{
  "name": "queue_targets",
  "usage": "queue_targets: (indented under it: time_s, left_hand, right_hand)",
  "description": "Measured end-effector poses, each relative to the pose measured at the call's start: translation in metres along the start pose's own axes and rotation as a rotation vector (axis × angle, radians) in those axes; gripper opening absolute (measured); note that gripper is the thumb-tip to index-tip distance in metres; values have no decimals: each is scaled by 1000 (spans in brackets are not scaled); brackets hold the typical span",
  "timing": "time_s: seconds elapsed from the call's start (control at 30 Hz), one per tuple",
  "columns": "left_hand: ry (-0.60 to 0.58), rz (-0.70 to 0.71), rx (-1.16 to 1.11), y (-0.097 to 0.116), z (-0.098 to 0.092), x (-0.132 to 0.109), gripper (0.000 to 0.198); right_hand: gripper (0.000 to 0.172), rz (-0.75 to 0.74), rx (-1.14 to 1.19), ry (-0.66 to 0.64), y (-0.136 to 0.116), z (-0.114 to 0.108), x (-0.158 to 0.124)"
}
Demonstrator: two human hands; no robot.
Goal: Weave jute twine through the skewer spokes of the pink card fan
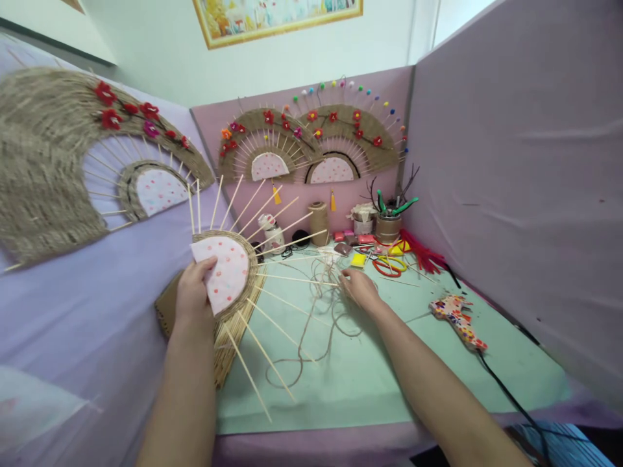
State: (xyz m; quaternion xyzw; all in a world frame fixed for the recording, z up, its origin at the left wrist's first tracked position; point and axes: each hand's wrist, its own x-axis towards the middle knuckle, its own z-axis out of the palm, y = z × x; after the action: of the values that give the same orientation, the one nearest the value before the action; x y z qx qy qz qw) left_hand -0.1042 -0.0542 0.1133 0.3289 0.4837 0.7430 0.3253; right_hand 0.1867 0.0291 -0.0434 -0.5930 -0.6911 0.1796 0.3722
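My left hand (191,292) grips a half-round fan frame (228,269) by its straight edge, thumb on the front. The frame has a white face with pink dots, a rim wound with twine, and several thin wooden sticks (263,340) spread outward. Over the table, my right hand (359,288) has its fingers pinched together at loose brown twine (324,295), close to the tip of one stick. The twine lies in tangled loops on the table under the sticks. A bundle of straw-coloured strips (228,353) lies behind the frame, partly hidden by it.
On the right lies a flower-patterned glue gun (460,321) with a black cord. Scissors (389,266), a yellow packet (358,260), red pipe cleaners (423,253), a twine spool (318,224) and a pot of pliers (388,227) stand or lie at the back. Finished fans (341,130) hang on the partitions.
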Motion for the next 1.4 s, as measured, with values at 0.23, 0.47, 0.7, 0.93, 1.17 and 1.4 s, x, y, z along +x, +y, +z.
queue_targets:
  time_s: [0.23,0.47,0.7,0.93,1.17,1.4]
  left_hand:
    - [-55,-12,-49,-20,23,3,17]
    - [-145,17,136,-18,31,6,29]
    - [-234,19,259,-9,37,5,33]
    - [24,209,155,28,34,32,20]
    - [-52,-59,-91,32,46,20,16]
    - [-320,-521,-66,-34,61,-40,26]
  right_hand:
    - [50,19,1043,-271,-28,-26,0]
    - [60,-208,1235,-480,-50,-30,-20]
    - [54,-104,1318,-610,-57,-21,-26]
    - [39,98,1479,212,-4,-61,10]
    - [23,533,654,915,54,-81,28]
    - [53,-33,371,435,-5,-28,13]
